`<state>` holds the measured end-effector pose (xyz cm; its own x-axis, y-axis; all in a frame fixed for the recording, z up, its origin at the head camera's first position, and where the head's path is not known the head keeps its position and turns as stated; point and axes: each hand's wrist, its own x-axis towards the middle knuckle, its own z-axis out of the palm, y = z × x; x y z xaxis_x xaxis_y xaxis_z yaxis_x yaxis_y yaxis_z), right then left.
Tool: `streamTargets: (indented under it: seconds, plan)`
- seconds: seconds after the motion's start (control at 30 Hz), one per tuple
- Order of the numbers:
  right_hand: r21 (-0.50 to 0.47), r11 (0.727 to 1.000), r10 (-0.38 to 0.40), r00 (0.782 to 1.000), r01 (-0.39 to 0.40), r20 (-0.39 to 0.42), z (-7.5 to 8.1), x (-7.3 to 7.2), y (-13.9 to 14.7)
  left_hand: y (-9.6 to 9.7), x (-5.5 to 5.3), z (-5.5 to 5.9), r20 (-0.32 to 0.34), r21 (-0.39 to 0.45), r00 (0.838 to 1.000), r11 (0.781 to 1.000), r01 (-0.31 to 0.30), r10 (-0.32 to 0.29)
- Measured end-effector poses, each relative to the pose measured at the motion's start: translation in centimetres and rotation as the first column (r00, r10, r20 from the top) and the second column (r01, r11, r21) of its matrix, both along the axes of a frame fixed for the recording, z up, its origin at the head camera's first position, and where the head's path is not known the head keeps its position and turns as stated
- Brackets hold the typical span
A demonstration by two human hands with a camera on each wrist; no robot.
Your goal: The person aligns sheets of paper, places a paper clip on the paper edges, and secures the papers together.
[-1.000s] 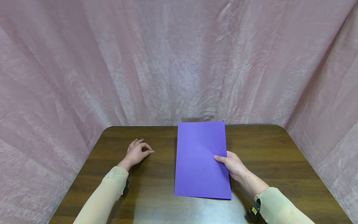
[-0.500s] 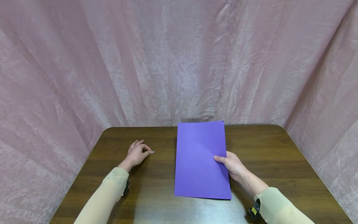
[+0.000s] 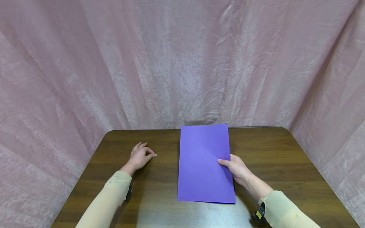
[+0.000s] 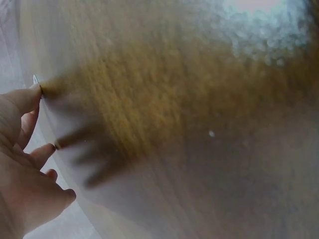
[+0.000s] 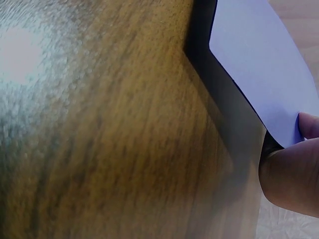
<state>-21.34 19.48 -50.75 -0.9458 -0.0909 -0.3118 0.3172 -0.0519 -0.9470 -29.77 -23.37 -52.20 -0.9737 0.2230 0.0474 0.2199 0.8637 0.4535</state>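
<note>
A small silvery paper clip [image 3: 155, 155] sticks out from between the thumb and index fingertip of my left hand [image 3: 139, 157], over the left half of the table. Its loop shows past the thumb tip in the left wrist view, where the other fingers of the left hand [image 4: 30, 164] are spread apart. My right hand [image 3: 237, 167] grips the right edge of a purple sheet of paper [image 3: 203, 177], thumb on top and fingers hidden underneath. In the right wrist view the paper [image 5: 264, 64] is raised at this edge and casts a shadow on the wood.
The brown wood-grain table [image 3: 273, 152] has rounded far corners. Pink velvet curtains [image 3: 182, 63] hang behind it and along both sides. Glare brightens the near middle of the tabletop. Dark wrist devices sit at both sleeve cuffs.
Both hands keep their holds on the paper clip and the purple paper. The whole scene shifts only very slightly in the view.
</note>
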Motion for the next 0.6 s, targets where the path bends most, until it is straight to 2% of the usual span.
streamTargets:
  seconds: [0.37, 0.5, 0.6]
  plan:
    - [-0.023, 1.0, 0.008, 1.0, -0.008, -0.003, -0.17, 0.04, 0.22, 0.14, 0.18, -0.14, -0.034, -0.072, 0.998, 0.996, 0.053, -0.056]
    - [-0.022, 1.0, 0.004, 1.0, -0.004, -0.004, -0.23, 0.06, 0.24, 0.24, 0.43, -0.24, -0.063, -0.075, 0.995, 0.995, 0.073, -0.078]
    - [-0.017, 1.0, 0.0, 1.0, 0.0, -0.003, -0.29, 0.11, 0.24, 0.21, 0.5, -0.37, -0.086, -0.039, 0.994, 0.997, 0.07, -0.073]
